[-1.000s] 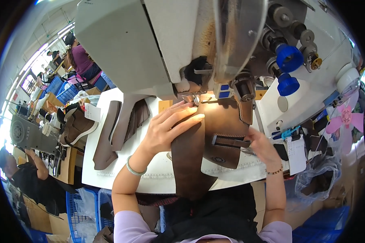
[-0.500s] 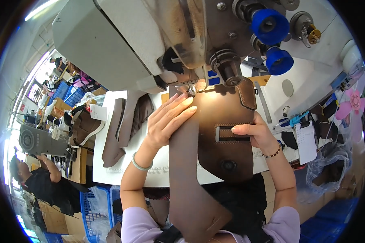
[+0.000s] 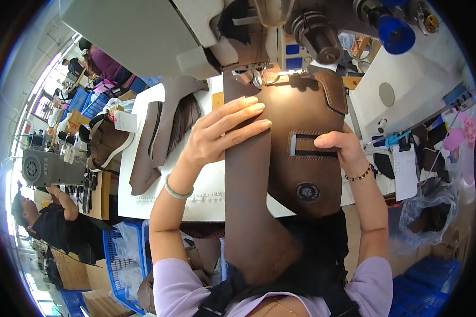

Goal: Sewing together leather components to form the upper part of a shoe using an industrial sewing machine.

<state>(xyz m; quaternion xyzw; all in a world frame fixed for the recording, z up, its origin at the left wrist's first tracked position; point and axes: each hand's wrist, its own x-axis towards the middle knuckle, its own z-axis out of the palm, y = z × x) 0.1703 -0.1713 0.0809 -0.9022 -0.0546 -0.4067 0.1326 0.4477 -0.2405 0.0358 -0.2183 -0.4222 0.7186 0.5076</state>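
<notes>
Right fingers (image 3: 331, 140) moved inward, pinching panel (image 3: 322, 171) — left (image 3: 243, 133) flat on strip (image 3: 248, 195) — white table (image 3: 209, 180), basket (image 3: 110, 253).

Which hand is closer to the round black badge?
Right. The right hand is above and slightly right of the badge in the picture; the left hand is farther off, up and left, on the long brown strip.

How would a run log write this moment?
left hand: laid on brown strip | right hand: gripping brown panel, thumb on top | sewing machine: over their far ends | brown stack: left of both hands
</notes>
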